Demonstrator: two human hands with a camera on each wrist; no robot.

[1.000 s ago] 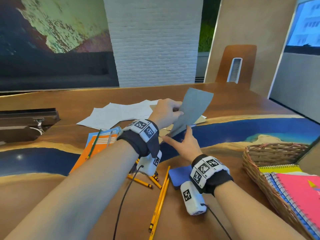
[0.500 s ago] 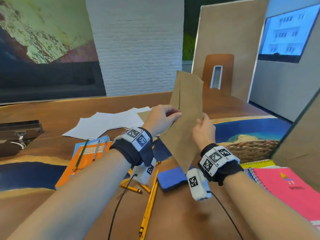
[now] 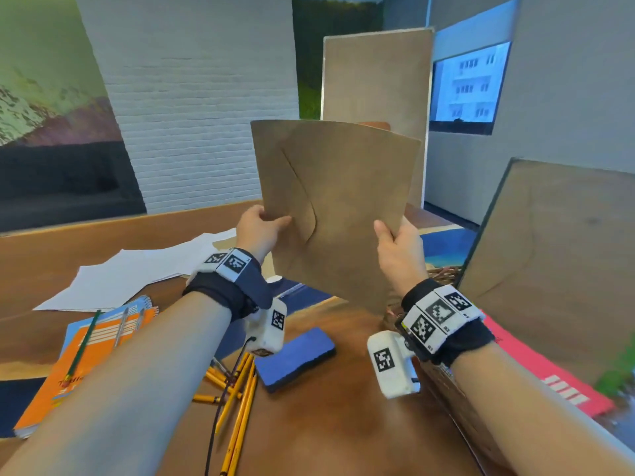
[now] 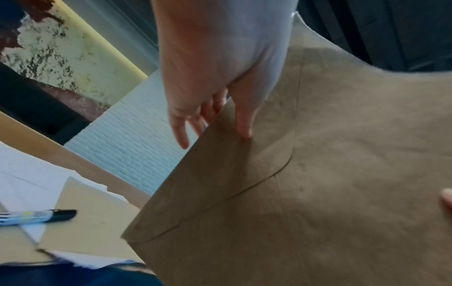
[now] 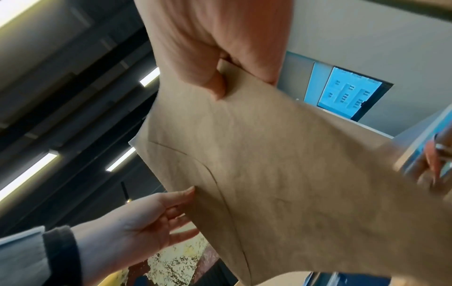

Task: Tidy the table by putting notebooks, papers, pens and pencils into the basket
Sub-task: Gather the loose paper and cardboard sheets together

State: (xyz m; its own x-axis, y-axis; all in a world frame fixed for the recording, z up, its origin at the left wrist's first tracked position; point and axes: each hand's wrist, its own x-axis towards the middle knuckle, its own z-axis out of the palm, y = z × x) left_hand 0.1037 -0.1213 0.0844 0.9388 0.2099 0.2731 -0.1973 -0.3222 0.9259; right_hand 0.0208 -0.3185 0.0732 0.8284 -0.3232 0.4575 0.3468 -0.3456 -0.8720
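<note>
Head view: brown envelope [image 3: 338, 214] upright (long axis vertical), pinched by left hand [image 3: 258, 228] and right hand [image 3: 398, 245]; basket [image 3: 443, 273] lies right of envelope, nearer right hand.

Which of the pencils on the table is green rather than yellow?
The green pencil lying alone across the orange notebook at the left; the yellow pencils lie in a loose heap directly on the wooden table.

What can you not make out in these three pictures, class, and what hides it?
- Basket: head view, mostly hidden behind the envelope and the right hand.
- Left hand fingers: head view, behind the envelope.
- Pink notebook: head view, covered by the right forearm.
- Pen: left wrist view, blurred, cut off by the left edge.
</note>
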